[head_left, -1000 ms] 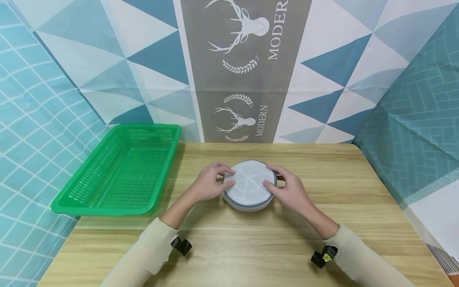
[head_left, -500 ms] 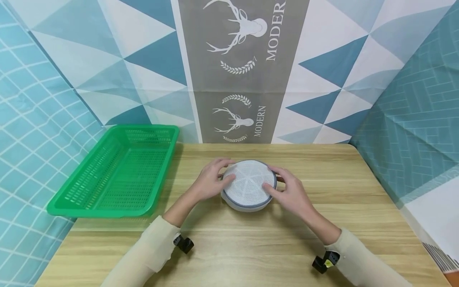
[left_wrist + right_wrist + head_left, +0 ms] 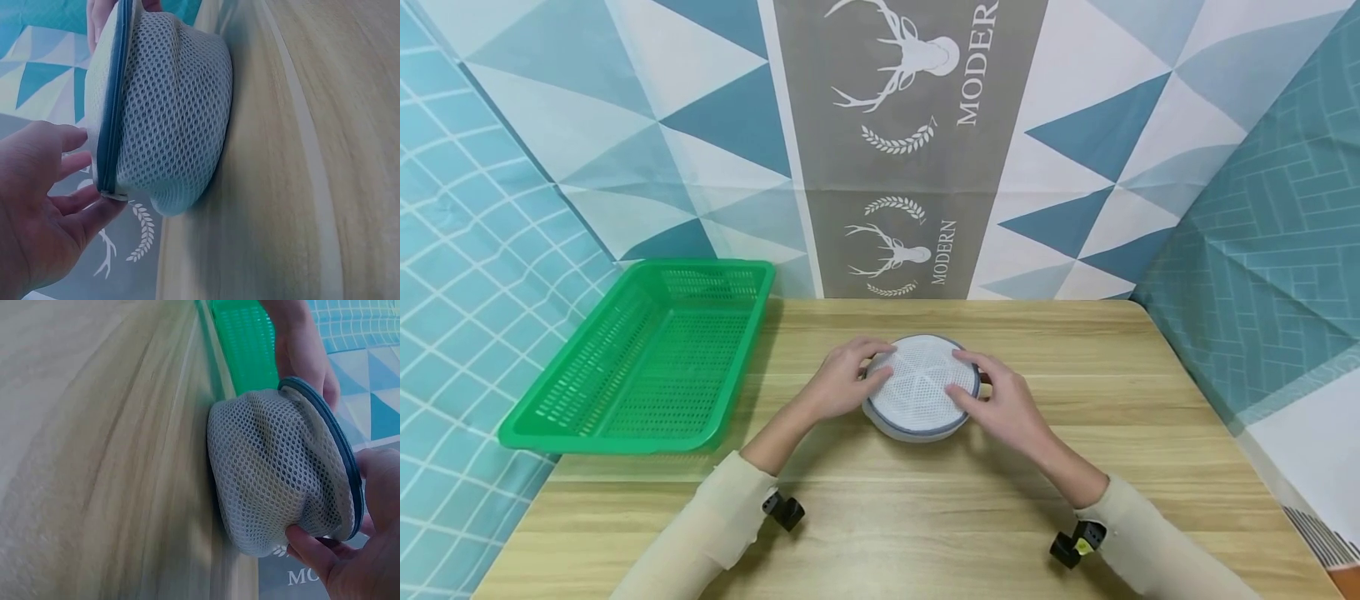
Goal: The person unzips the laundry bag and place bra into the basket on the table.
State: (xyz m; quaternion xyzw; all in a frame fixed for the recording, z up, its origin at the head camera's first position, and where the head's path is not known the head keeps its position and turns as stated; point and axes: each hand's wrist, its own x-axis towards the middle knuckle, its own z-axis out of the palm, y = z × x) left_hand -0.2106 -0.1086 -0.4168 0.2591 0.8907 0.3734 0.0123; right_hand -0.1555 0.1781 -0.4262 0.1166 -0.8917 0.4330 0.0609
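Observation:
A round white mesh laundry bag (image 3: 922,385) with a blue-grey zipper round its top edge stands on the wooden table. My left hand (image 3: 841,379) holds its left rim, thumb on the top face and fingers at the far left edge. In the left wrist view, the fingers of that left hand (image 3: 47,200) meet the zipper band (image 3: 112,125) near a small pale tab. On the opposite side my right hand (image 3: 1006,402) grips the rim, also with the thumb on top. The right wrist view shows a finger of the right hand (image 3: 369,531) against the mesh side. The bag's inside is hidden.
A green plastic basket (image 3: 737,367) with slotted walls sits on the table's left side. Patterned cloth walls (image 3: 910,167) stand behind and on both sides. Bare wood table (image 3: 917,517) lies in front of the bag. A black wrist camera (image 3: 1078,542) hangs by each sleeve.
The bag stays in place between both hands. My left index finger has shifted slightly along the far edge, and the right fingers have crept a little inward over the rim.

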